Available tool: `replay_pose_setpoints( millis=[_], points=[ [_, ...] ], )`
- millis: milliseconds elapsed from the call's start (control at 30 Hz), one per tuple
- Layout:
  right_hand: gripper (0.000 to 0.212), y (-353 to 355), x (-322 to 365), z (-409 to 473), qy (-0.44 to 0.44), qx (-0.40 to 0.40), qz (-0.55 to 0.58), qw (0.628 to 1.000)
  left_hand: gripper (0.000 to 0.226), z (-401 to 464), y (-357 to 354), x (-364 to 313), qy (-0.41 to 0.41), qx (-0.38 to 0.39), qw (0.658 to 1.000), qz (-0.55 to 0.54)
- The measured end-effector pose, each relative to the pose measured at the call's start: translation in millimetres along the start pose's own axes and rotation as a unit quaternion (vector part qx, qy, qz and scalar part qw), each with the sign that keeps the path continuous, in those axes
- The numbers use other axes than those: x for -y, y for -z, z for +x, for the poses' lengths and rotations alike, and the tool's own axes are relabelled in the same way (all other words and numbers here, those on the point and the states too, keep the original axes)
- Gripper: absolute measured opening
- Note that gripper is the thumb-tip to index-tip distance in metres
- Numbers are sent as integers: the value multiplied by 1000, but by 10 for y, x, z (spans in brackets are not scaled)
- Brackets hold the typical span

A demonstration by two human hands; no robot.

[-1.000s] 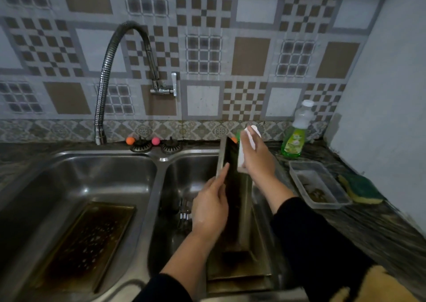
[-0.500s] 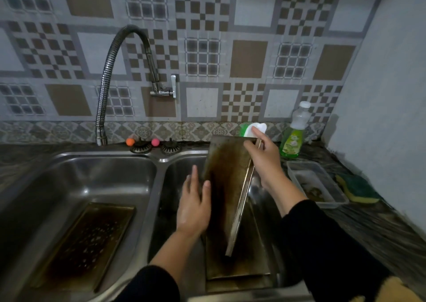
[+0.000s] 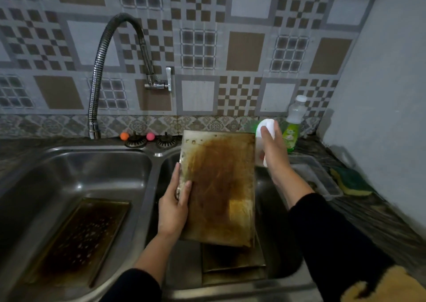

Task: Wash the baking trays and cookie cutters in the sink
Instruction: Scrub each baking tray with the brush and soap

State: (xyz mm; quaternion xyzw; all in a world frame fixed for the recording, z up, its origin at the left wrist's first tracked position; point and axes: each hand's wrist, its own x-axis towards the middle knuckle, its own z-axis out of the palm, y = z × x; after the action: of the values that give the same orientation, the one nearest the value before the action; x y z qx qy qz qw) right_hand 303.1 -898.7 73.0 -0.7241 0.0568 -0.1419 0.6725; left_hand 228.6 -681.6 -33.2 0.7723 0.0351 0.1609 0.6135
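Observation:
A baking tray with a brown, greasy face stands tilted in the right sink basin, its flat side turned toward me. My left hand grips its left edge, thumb on the face. My right hand holds a white-handled brush with green bristles beside the tray's upper right corner. Another tray lies flat under it in the right basin. A third dark, stained tray lies in the left basin. No cookie cutters are clearly visible.
The flexible faucet arches over the left basin. A green dish soap bottle stands at the back right. On the right counter are a clear plastic container and a green-yellow sponge. Two drain plugs sit behind the basins.
The tray has swung from edge-on to face me flat. My left hand moved from its face to gripping its left edge. My right hand with the brush shifted right, off the tray.

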Motion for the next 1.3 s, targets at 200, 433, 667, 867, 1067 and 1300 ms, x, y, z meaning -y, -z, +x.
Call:
replay_pose_setpoints(
  millis=[200,433,667,867,1067,1300],
  points=[
    [63,145,83,-183,142,-44,-241,959,57,51,0,-14,-6,-69,997,31],
    [65,-170,-392,-939,235,21,-377,896,53,276,-196,-315,-63,-46,996,-46],
    [60,-201,107,25,241,-44,-349,904,47,187,-413,-442,-94,10,992,-81],
    [63,-231,-639,-1024,259,46,-276,924,49,355,-323,-369,-108,-77,989,-58],
    [59,-443,-28,-99,251,-45,-283,925,51,170,-587,-518,-98,12,991,-90],
    [61,-404,-538,-951,254,54,-240,935,47,406,-378,-442,-100,-95,990,-24]
  ],
)
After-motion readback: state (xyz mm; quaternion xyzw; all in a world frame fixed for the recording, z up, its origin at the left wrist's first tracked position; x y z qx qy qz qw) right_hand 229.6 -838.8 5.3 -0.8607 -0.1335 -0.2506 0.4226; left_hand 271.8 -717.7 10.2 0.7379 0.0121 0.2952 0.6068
